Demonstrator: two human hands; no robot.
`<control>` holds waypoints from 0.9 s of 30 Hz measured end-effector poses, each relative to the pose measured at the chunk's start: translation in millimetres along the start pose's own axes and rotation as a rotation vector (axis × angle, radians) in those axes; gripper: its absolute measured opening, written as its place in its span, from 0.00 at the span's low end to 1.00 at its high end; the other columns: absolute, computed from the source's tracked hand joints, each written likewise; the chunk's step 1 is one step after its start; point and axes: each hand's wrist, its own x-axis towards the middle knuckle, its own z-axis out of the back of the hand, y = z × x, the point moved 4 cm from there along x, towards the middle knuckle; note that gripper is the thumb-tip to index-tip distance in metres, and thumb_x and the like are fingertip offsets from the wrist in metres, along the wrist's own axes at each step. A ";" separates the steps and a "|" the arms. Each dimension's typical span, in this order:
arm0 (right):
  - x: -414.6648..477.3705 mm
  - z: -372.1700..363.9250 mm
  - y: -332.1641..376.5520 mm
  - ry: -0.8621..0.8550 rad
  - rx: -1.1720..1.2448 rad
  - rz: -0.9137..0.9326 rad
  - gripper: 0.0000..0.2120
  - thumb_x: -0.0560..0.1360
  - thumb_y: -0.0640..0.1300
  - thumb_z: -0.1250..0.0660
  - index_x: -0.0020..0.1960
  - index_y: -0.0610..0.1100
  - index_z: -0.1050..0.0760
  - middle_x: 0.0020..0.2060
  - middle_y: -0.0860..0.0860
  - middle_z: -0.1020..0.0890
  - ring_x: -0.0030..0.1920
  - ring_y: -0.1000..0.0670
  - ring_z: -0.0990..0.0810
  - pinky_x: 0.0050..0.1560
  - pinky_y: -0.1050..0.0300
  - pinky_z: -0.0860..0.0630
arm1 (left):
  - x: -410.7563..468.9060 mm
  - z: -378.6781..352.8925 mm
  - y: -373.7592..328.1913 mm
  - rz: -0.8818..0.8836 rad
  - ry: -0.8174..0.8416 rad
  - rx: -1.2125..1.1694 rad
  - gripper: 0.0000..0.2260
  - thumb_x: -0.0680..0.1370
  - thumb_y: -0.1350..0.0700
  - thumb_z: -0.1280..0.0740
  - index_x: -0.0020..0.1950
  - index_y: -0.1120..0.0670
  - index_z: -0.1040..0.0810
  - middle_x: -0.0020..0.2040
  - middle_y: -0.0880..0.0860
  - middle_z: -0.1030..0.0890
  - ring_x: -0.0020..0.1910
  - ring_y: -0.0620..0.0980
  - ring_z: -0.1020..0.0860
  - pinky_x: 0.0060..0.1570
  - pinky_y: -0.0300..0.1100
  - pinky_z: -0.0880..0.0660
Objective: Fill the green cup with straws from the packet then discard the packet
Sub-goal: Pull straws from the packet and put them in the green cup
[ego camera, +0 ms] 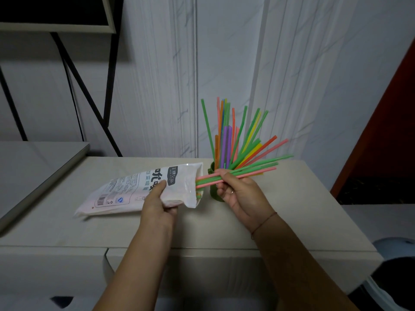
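One packet (134, 187), one green cup (215, 195), many straws (226, 142) (too overlapped to count)

Right hand (243, 198): ring (232, 192), cord bracelet (264, 222)

Open white packet (125, 191) beside green cup (214, 194) full of coloured straws (226, 142).

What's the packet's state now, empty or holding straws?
Not empty. The left hand holds the packet, mouth open, and the straws the right hand grips have their ends inside it. How many more remain: cannot tell.
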 end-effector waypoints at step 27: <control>1.6 8.2 14.0 -0.109 -0.127 0.043 0.04 0.75 0.34 0.36 0.44 0.34 0.23 0.24 0.48 0.20 0.24 0.55 0.22 0.27 0.64 0.23 | 4.0 4.5 -3.3 0.015 -0.001 0.047 0.06 0.77 0.65 0.35 0.44 0.55 0.25 0.26 0.50 0.18 0.24 0.46 0.19 0.26 0.42 0.21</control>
